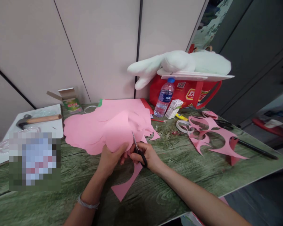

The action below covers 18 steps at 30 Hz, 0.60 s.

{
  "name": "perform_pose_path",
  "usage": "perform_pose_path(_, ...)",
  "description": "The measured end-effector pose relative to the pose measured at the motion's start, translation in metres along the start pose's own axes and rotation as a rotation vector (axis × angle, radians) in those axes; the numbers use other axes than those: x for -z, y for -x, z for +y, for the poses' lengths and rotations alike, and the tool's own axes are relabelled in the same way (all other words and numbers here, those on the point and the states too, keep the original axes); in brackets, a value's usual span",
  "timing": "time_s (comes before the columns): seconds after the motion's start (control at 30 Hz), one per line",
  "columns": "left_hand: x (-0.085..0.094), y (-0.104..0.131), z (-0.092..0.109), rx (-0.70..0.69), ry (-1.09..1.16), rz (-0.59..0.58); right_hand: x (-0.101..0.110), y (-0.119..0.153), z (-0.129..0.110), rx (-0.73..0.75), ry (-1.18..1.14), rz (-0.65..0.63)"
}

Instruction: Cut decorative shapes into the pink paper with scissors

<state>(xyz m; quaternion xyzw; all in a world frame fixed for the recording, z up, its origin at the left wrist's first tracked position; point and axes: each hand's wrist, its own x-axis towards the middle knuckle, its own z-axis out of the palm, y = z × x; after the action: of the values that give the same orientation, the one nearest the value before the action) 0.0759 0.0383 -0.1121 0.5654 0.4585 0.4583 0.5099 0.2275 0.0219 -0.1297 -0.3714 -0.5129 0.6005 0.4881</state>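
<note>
My left hand [112,158] grips the lower edge of a curved sheet of pink paper [118,130], thumb on top. Black-handled scissors [139,152] are in my right hand [147,155], their blades pointing up and to the left along the right side of the sheet. Both hands are close together, and some fingers overlap from this view. A pointed pink offcut [126,188] hangs below my hands. Behind and left of the held sheet lie pink scalloped shapes [81,130] and a stack of pink paper [122,103].
Pink scraps [217,125], a tape roll [184,126] and a black rod [257,148] lie right. Behind stand a water bottle [164,99], small white box [174,109] and red bag [155,91]. A hammer [41,119] rests on a white board [58,130] left.
</note>
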Motion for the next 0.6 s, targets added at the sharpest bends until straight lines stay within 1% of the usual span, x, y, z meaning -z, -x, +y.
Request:
perform_pose_path(0.1,-0.0004,0.0005,0.0009,0.023,-0.016,0.026,0.0009,-0.0003,0.001,0.005,-0.002,0.018)
perform_pose_path(0.33,-0.0004,0.0012,0.0018,0.03,-0.068,0.049,0.0018,0.0002,0.0027,0.017,0.018,0.005)
perform_pose_path(0.6,-0.0017,0.0013,0.0069,0.039,-0.067,0.072,0.0032,-0.001,0.005,0.031,0.046,-0.007)
